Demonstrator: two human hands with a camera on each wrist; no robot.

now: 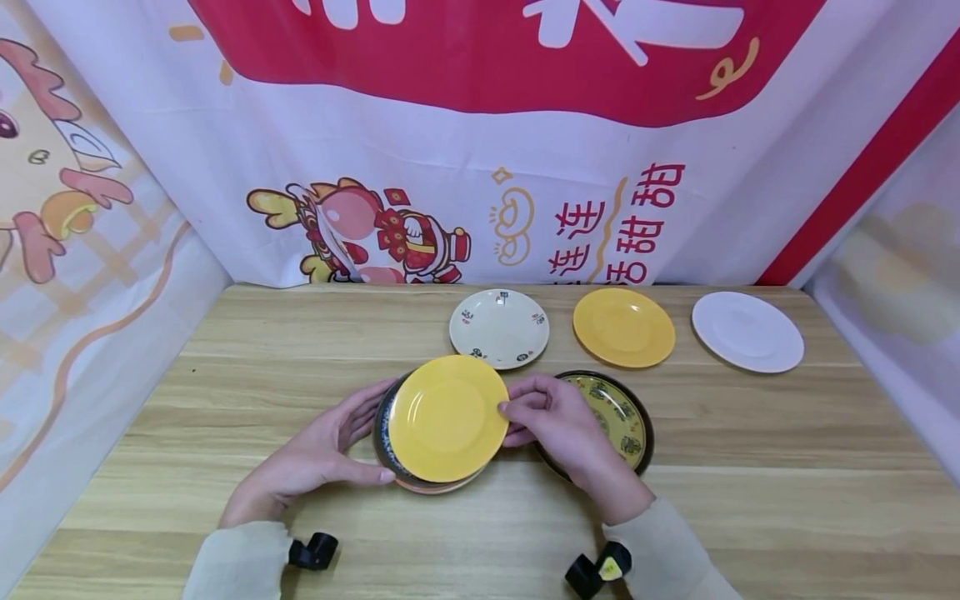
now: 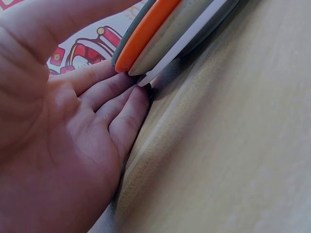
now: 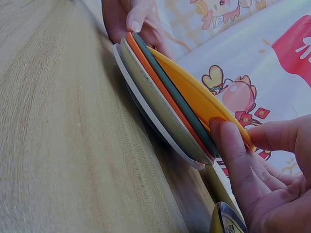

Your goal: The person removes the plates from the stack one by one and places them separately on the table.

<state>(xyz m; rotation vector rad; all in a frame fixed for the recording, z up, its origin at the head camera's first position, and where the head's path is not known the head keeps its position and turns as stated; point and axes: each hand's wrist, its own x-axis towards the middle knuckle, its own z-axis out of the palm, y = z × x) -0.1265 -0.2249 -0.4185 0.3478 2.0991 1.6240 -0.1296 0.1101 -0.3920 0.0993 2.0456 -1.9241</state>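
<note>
My right hand (image 1: 558,421) pinches the right rim of a yellow plate (image 1: 450,419) between thumb and fingers. In the right wrist view, that yellow plate (image 3: 194,94) tilts up on my right hand's side, over a stack of plates. A dark green plate (image 3: 182,104), an orange plate (image 3: 167,97), a beige plate (image 3: 160,104) and a white plate (image 3: 141,92) show as layered edges. My left hand (image 1: 330,446) rests against the stack's left side, thumb toward the front. Its fairly straight fingers (image 2: 114,99) touch the plate edges in the left wrist view.
A dark-rimmed patterned plate (image 1: 641,417) lies partly under my right forearm. Along the back of the wooden table (image 1: 300,325) stand a white patterned plate (image 1: 498,329), another yellow plate (image 1: 624,327) and a plain white plate (image 1: 747,332). Printed cloth (image 1: 420,150) hangs behind.
</note>
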